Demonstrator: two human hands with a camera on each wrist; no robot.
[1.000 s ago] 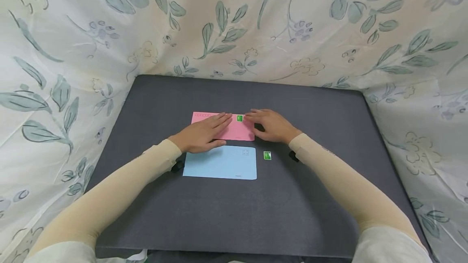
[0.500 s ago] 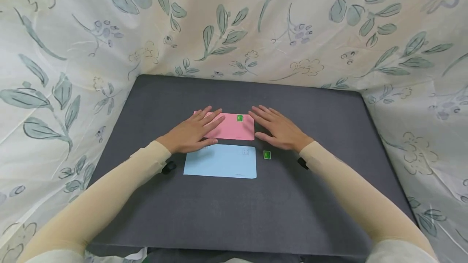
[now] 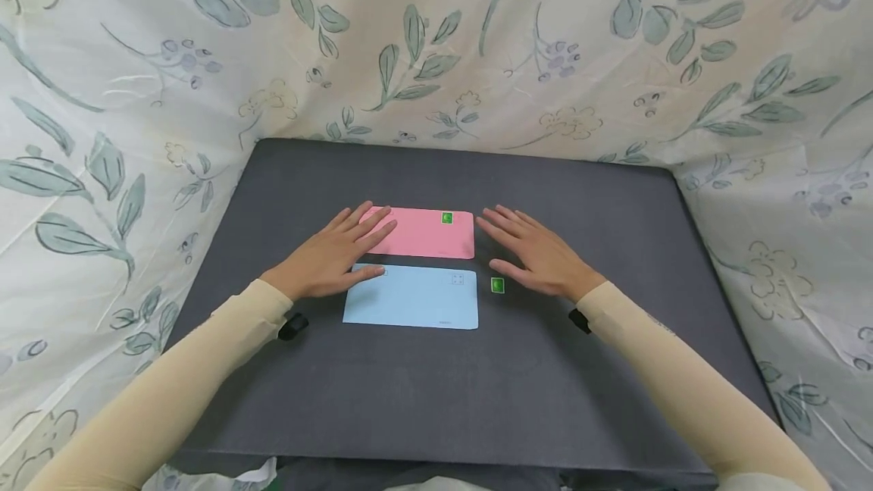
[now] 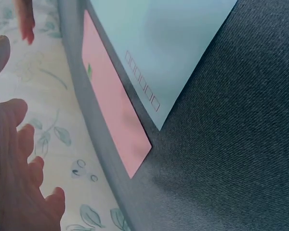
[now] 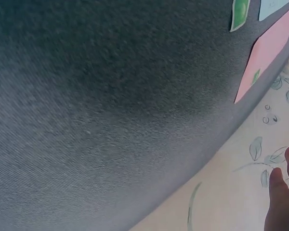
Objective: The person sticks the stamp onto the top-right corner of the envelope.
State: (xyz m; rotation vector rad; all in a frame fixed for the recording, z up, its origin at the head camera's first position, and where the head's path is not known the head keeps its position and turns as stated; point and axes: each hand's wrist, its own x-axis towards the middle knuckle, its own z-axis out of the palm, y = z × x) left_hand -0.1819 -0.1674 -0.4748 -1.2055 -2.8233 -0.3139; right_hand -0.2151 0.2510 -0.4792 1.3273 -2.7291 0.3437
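Note:
A pink envelope [image 3: 423, 237] lies on the dark table, with a green stamp [image 3: 446, 217] at its upper right corner. Just below it is a light blue envelope [image 3: 412, 298], whose upper right corner bears a small printed square. To the right of the blue envelope sits a loose green stamp [image 3: 498, 286]. My left hand [image 3: 327, 256], fingers straight and spread, hovers over the left ends of both envelopes and holds nothing. My right hand [image 3: 542, 256] is spread likewise, right of the pink envelope and above the loose stamp. The left wrist view shows the blue envelope's row of printed boxes [image 4: 142, 82].
The dark grey table [image 3: 436, 392] spreads around the envelopes on every side. A floral cloth [image 3: 436, 44] hangs behind it and along both sides. Each wrist wears a black camera strap.
Both hands have lifted off the pink envelope and drawn apart, the left to the left, the right to the right and toward me. Envelopes and stamps stay put.

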